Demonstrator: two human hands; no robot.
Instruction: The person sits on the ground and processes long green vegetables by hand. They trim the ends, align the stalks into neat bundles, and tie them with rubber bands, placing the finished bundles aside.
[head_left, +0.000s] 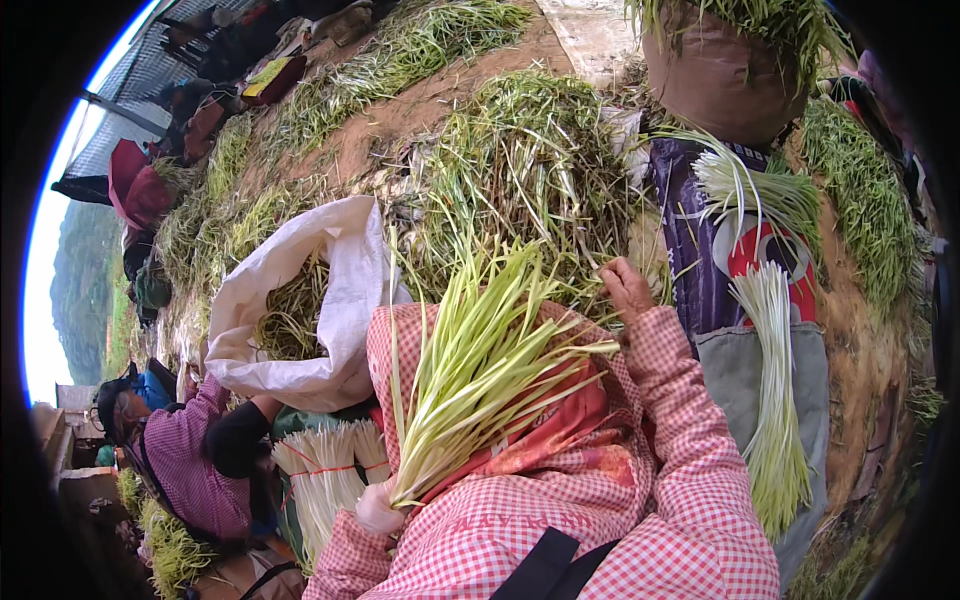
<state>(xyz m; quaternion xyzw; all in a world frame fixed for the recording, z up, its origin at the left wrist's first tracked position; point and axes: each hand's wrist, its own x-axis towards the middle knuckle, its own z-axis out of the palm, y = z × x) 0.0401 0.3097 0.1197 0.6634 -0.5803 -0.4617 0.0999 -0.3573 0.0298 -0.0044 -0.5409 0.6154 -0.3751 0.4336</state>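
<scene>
My left hand (380, 508), in a pale thin glove, grips the lower ends of a bunch of yellow-green garlic chives (480, 360). Their leaves fan out across my lap, over red checked cloth. At the near edge of a heap of loose chives and dry stems (525, 172), my right hand (625, 287) has its fingers closed on a thin pale stalk. On my right, a bunch with long white stems (772, 390) lies over grey cloth (712, 375). Another white-stemmed bunch (750, 180) rests on a purple printed sack (679, 240).
An open white sack (352, 300) of withered leaves stands left of the heap. Beside my left arm are white bundles (322, 465) tied with red bands. A person (187, 450) in checked clothing sits at left. A large brown sack (720, 67) of greens stands ahead at right.
</scene>
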